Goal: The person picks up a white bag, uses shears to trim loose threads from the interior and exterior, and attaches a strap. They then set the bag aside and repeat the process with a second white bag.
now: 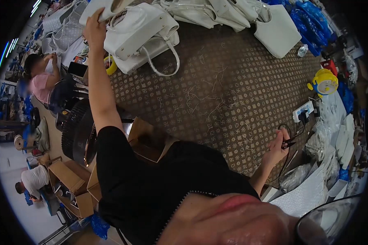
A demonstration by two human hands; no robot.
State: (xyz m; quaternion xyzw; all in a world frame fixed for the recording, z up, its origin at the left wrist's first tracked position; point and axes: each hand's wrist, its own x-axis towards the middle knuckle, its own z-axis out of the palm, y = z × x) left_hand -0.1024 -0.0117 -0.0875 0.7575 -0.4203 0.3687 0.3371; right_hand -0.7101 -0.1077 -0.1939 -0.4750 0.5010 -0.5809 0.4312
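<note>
My left hand [95, 30] reaches to the top left, its fingers closed on the edge of a white bag [110, 9] that is partly cut off by the frame. Just below that bag lies another white handbag [139, 36] with metal feet and a looped handle. At the right, my right hand [277, 148] is closed around a small black tool [288, 144], which looks like thread snips. Loose threads [212, 94] are scattered over the brown patterned table [184, 110] between my hands.
More white bags [277, 32] line the far edge. A yellow clock [326, 83], a power strip [303, 112] with cords and clear plastic wrap [327, 126] are at the right. At the left are a yellow tape roll [110, 65], a black fan [75, 128], cardboard boxes [71, 175] and two people.
</note>
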